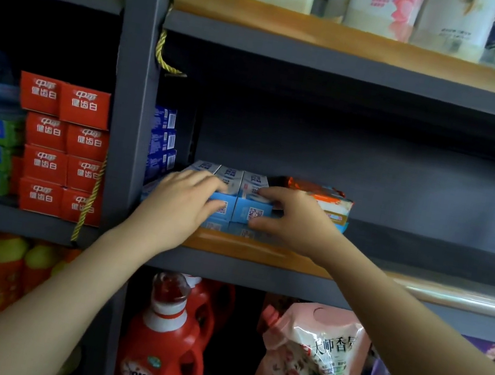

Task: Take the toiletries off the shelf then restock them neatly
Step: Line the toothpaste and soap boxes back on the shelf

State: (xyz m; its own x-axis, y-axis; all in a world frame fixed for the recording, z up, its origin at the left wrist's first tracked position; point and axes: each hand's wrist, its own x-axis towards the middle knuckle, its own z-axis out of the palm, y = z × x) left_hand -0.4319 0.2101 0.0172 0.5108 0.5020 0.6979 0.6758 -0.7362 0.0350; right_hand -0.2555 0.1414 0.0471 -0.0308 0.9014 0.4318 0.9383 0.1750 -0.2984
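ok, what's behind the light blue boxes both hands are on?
Behind the light blue boxes, only the dark shelf back panel shows. The left hand and right hand cover their fronts; anything further behind is hidden.

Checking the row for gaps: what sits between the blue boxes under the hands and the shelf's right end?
Head view: one orange-and-white packet beside the light blue boxes; beyond it, bare shelf.

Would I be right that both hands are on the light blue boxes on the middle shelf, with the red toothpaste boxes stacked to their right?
Not quite: the head view shows the red toothpaste boxes stacked left of the light blue boxes. Both hands, left and right, are indeed on them.
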